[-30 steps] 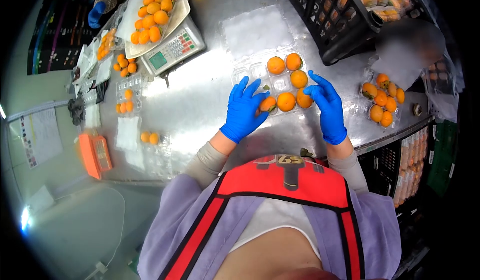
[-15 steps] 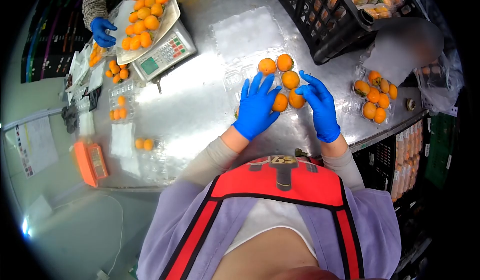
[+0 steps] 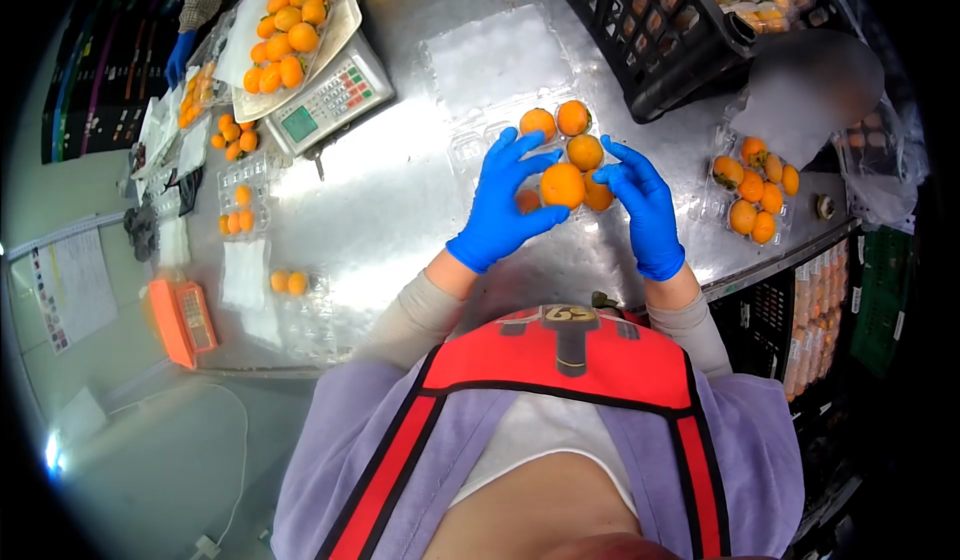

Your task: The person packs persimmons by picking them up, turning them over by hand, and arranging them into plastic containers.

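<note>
An orange fruit (image 3: 562,186) sits between the thumb and fingertips of my left hand (image 3: 505,205), closed on it and raised over a clear plastic tray (image 3: 470,150). My right hand (image 3: 645,210) is open at the tray's right side, fingers curved and spread, its fingertips beside another fruit (image 3: 598,196). More orange fruits (image 3: 584,152) lie in the tray's right part. Part of one more fruit (image 3: 528,201) shows behind my left hand's fingers. Behind the fruits, the tray's lid with a white pad (image 3: 495,60) lies flat.
A scale (image 3: 335,100) bearing a tray of fruits stands at back left, near a co-worker's gloved hand (image 3: 179,58). A black crate (image 3: 690,50) is at back right. Another fruit tray (image 3: 755,190) lies right; an orange device (image 3: 182,322) stands left.
My left hand has taken hold of a fruit and lifted it from the tray's near row. My right hand has hardly moved. The co-worker's hand came toward the scale, then drew back.
</note>
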